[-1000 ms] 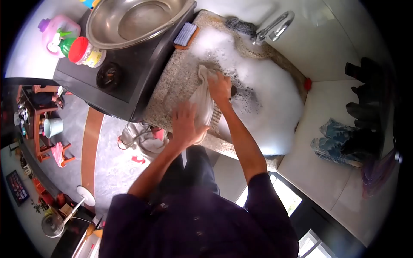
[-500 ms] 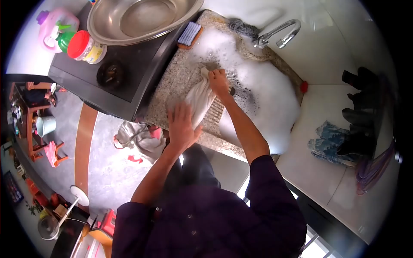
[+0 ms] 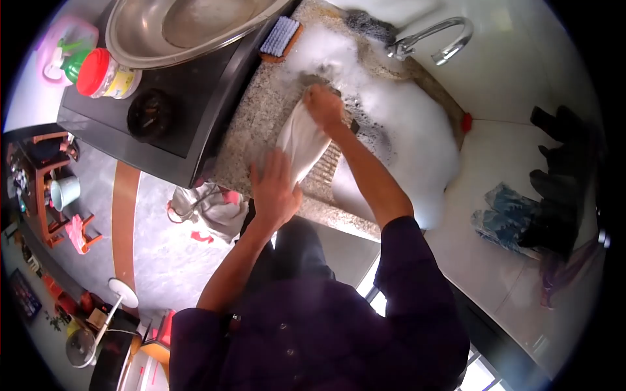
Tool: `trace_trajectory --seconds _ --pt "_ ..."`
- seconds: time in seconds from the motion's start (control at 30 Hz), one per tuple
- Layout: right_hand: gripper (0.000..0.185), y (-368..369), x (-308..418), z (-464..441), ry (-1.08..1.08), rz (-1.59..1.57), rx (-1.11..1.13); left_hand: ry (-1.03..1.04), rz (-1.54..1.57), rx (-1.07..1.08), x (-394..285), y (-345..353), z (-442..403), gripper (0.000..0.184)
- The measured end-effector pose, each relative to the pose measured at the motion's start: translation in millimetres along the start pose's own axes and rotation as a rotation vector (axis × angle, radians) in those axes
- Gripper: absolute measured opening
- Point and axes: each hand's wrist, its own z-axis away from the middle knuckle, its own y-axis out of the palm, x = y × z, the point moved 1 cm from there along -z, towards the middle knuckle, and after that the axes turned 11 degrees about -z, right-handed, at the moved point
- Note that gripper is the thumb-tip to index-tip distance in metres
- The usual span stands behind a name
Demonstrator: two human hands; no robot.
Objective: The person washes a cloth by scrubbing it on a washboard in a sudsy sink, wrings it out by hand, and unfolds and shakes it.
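A wet white cloth (image 3: pixel 302 140) lies stretched along the stone washing slab (image 3: pixel 251 107), beside its ridged part. My right hand (image 3: pixel 324 107) is closed round the cloth's far end, next to the suds. At the near end my left hand (image 3: pixel 276 192) presses down with its fingers spread, resting on the cloth's edge and the slab. White foam (image 3: pixel 411 143) fills the basin to the right of the cloth. A brush with pale bristles (image 3: pixel 280 38) rests at the slab's upper left edge.
A metal basin (image 3: pixel 120 32), a red-lidded jar (image 3: pixel 107 77) and a dark round dish (image 3: pixel 150 116) stand on the black counter at left. The faucet (image 3: pixel 433 32) is behind the foam. A cloth pile (image 3: pixel 212 212) lies on the floor.
My right hand has moved slightly up and left with the cloth's far end in its grip. My left hand stays spread at the near end. The view has shifted a little.
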Motion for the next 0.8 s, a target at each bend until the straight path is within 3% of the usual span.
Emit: trace_trajectory --seconds 0.07,0.1,0.13,0.17,0.27,0.3,0.37,0.47,0.5,0.57,0.6,0.67,0.73,0.8 --pt "0.014 -14 22 29 -0.035 -0.036 0.080 -0.003 0.006 -0.003 1 2 -3 0.073" --pt "0.015 -24 41 58 -0.164 -0.082 0.097 0.008 -0.007 -0.024 2 2 -1 0.072" --pt "0.011 -29 55 87 -0.267 -0.169 0.206 0.024 -0.021 -0.042 3 5 1 0.072" --pt "0.013 -32 71 109 -0.387 -0.433 0.108 0.048 -0.034 -0.058 3 7 1 0.072" --pt "0.017 -24 64 79 -0.241 -0.106 0.204 0.018 0.024 -0.021 0 -1 -7 0.072" --pt "0.026 -6 36 51 -0.341 -0.024 0.127 0.038 0.029 -0.055 3 7 -6 0.072" --pt "0.029 -5 19 -8 0.196 -0.172 0.195 0.024 0.014 -0.052 2 7 -10 0.072" --pt "0.028 -17 22 9 -0.232 -0.083 0.016 0.028 -0.010 -0.088 1 6 -11 0.073" --pt "0.025 -39 47 28 -0.085 -0.225 0.177 0.017 -0.017 -0.086 0 5 -10 0.073" --pt "0.009 -46 68 79 -0.486 -0.174 0.215 0.014 -0.013 -0.064 0 5 -7 0.073" --pt "0.003 -58 86 91 -0.410 -0.352 0.344 0.016 -0.011 -0.030 -2 5 -7 0.073" --pt "0.004 -24 55 78 -0.397 -0.259 0.297 0.016 -0.020 0.020 -2 6 -11 0.073" --pt "0.013 9 4 22 -0.469 -0.309 -0.033 0.001 -0.027 0.025 -4 9 -17 0.073" --pt "0.017 12 3 -9 -0.362 -0.141 -0.081 0.000 -0.006 -0.012 -5 10 -12 0.073"
